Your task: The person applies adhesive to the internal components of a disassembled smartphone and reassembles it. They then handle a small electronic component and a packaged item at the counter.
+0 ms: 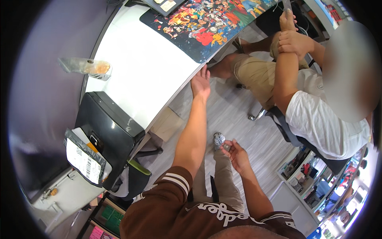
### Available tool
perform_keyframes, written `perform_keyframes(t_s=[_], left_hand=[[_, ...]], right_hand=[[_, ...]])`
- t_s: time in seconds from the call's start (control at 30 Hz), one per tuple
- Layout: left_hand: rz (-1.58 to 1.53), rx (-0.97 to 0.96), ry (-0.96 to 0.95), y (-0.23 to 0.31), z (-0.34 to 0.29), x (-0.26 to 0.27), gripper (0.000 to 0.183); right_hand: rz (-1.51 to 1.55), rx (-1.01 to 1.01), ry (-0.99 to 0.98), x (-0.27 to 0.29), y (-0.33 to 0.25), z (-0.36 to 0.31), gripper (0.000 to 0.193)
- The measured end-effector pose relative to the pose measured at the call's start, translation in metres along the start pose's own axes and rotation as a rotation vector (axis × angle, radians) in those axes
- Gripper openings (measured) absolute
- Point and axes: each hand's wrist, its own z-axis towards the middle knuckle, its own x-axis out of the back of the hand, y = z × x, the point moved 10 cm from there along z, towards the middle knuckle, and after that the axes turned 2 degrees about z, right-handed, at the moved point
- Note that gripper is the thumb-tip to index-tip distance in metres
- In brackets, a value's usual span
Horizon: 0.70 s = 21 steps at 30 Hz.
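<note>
At the front edge of a white desk (147, 67), my left hand (201, 84) is turned palm up. Its fingers are stretched out, with their tips against or just beside the edge, and nothing shows in it. My right hand (238, 156) hangs in the air over the floor, thumb and fingers loosely bent and apart, holding nothing that I can see. Beyond it my patterned shoe (219, 139) shows on the floor. Nearest to my left fingertips lies a large desk mat (171, 44) with a colourful cartoon print.
A seated person (330, 123) in a white shirt is on the right, one hand gripping the other forearm. A black box-shaped machine (115, 115) and a labelled grey parcel (85, 157) are left. A clear pouch (89, 67) lies on the desk, and shelves (306, 175) stand lower right.
</note>
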Motion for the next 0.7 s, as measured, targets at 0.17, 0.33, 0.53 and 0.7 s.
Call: perform_keyframes(t_s=[0.17,0.33,0.53,0.7], left_hand=[[0.359,0.182,0.011,-0.035,-0.079,0.014,0.061],[0.247,0.255,0.036,-0.042,-0.096,0.027,0.048],[0.224,0.33,0.131,-0.053,-0.099,0.036,0.043],[0.177,0.256,0.124,-0.04,-0.077,0.046,0.043]], right_hand=[[0.134,0.327,0.007,-0.024,-0.074,0.039,0.029],[-0.175,0.451,-0.194,-0.152,-0.166,0.106,0.03],[-1.353,0.58,-0.01,-0.23,-0.185,0.183,0.03],[-0.742,0.634,-0.098,-0.184,-0.185,0.129,0.04]])
